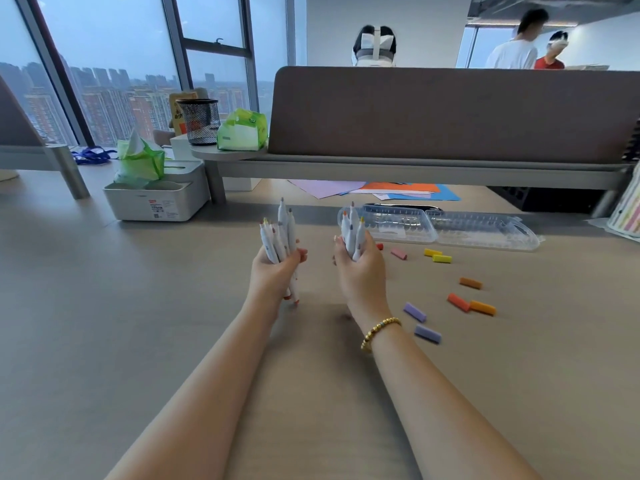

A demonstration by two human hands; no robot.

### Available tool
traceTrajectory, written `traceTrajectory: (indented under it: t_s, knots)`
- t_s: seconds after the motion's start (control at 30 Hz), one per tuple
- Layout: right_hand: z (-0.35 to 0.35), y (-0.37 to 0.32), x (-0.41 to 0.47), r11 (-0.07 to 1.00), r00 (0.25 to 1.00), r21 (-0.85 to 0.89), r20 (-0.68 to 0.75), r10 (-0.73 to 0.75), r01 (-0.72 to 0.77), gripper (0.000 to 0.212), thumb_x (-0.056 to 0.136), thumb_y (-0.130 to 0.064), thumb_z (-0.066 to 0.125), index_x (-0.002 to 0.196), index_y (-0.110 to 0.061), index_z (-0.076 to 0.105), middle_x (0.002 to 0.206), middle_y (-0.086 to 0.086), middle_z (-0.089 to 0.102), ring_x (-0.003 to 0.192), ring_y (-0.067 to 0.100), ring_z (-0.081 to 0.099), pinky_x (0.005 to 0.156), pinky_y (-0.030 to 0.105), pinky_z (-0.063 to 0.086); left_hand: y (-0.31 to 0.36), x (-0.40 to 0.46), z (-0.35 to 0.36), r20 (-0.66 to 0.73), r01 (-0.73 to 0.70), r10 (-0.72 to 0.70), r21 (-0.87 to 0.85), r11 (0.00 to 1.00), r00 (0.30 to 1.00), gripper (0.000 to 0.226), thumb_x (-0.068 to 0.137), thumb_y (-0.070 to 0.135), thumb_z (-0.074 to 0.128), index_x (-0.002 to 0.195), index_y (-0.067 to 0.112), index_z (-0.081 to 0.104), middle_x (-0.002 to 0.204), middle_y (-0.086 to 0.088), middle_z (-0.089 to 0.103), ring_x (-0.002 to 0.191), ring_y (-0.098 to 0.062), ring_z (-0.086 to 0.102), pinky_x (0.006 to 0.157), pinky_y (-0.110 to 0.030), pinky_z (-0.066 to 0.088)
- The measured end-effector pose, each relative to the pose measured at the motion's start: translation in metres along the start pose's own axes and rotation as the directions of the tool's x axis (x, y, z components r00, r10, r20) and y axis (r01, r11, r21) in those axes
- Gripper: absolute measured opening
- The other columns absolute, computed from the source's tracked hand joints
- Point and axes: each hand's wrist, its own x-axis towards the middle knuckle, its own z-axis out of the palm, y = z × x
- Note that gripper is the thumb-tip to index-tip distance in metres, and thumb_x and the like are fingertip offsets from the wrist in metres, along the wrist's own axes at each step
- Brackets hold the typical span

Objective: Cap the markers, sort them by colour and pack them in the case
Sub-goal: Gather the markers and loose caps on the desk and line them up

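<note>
At the far left of the pale wooden desk [138, 323] stands a white plastic tissue box [157, 200] with a green tissue pack [138, 161] on it, and behind it, on a grey shelf, a black mesh pen cup [201, 121]. Nearer the middle, the left hand [273, 268] grips a bundle of white-barrelled uncapped markers [280, 233], tips upward, their lower ends poking out below the palm. Just beside it but apart, the right hand [360, 265], a gold bead bracelet [379, 332] on its wrist, clutches a smaller bunch of the same white markers [353, 230]. Behind that hand the clear plastic marker case [450, 226] lies open flat on the desk, with coloured paper sheets [381, 190] beyond it. To the right, loose caps are scattered on the desk: pink [399, 253], yellow [438, 255], orange [471, 283] and purple [420, 322].
</note>
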Motion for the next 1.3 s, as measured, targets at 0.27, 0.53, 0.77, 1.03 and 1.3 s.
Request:
traceTrajectory:
  t_s: [0.27, 0.53, 0.77, 1.03, 1.3]
  knots:
    - [0.006, 0.019, -0.004, 0.990, 0.994, 0.099, 0.007, 0.105, -0.105, 0.013, 0.093, -0.019, 0.057, 0.103, -0.013, 0.052, 0.083, 0.004, 0.057, 0.072, 0.015, 0.056, 0.058, 0.007, 0.043, -0.007, -0.002, 0.007, 0.043, -0.095, 0.093, 0.061, 0.994, 0.995, 0.018, 0.083, 0.003, 0.065, 0.084, 0.019, 0.058, 0.081, -0.004, 0.061, 0.077, -0.013, 0.056, 0.069, -0.021, 0.046]
    - [0.007, 0.026, -0.004, 0.972, 0.959, -0.023, 0.157, 0.234, -0.233, 0.021, 0.094, -0.020, 0.054, 0.113, -0.010, 0.051, 0.088, 0.001, 0.057, 0.070, 0.003, 0.052, 0.057, 0.010, 0.038, -0.010, -0.002, 0.010, 0.092, -0.134, 0.117, 0.211, 0.968, 0.989, 0.015, 0.085, 0.005, 0.062, 0.091, 0.016, 0.053, 0.078, -0.002, 0.061, 0.066, -0.009, 0.057, 0.064, -0.022, 0.048]
    - [0.002, 0.022, -0.005, 0.891, 0.942, -0.420, 0.192, 0.275, -0.174, 0.034, 0.095, -0.016, 0.047, 0.127, -0.009, 0.041, 0.109, 0.010, 0.060, 0.101, 0.030, 0.060, 0.075, 0.030, 0.044, -0.004, 0.001, -0.002, 0.067, -0.114, 0.097, 0.749, 0.652, 0.993, 0.026, 0.092, 0.022, 0.045, 0.115, 0.015, 0.035, 0.090, -0.007, 0.055, 0.066, -0.027, 0.054, 0.050, -0.027, 0.039]
    - [0.008, 0.027, -0.007, 0.586, 0.946, -0.802, 0.269, 0.178, 0.118, 0.036, 0.096, -0.025, 0.045, 0.126, -0.005, 0.047, 0.124, 0.012, 0.049, 0.114, 0.027, 0.046, 0.093, 0.033, 0.039, -0.013, 0.008, -0.010, 0.097, -0.097, 0.007, 0.995, 0.024, 0.995, 0.050, 0.098, 0.030, 0.031, 0.142, 0.007, 0.022, 0.143, -0.014, 0.034, 0.130, -0.029, 0.032, 0.094, -0.037, 0.037]
    - [0.014, 0.024, -0.010, 0.534, 0.891, -0.838, 0.321, 0.321, 0.110, 0.054, 0.101, -0.035, 0.023, 0.140, 0.000, 0.030, 0.141, 0.016, 0.039, 0.128, 0.030, 0.037, 0.105, 0.038, 0.030, -0.011, 0.006, -0.005, 0.077, -0.051, -0.220, 0.991, 0.121, 0.972, 0.065, 0.099, 0.045, 0.014, 0.149, 0.005, 0.003, 0.158, -0.010, 0.006, 0.144, -0.027, 0.007, 0.111, -0.048, 0.014]
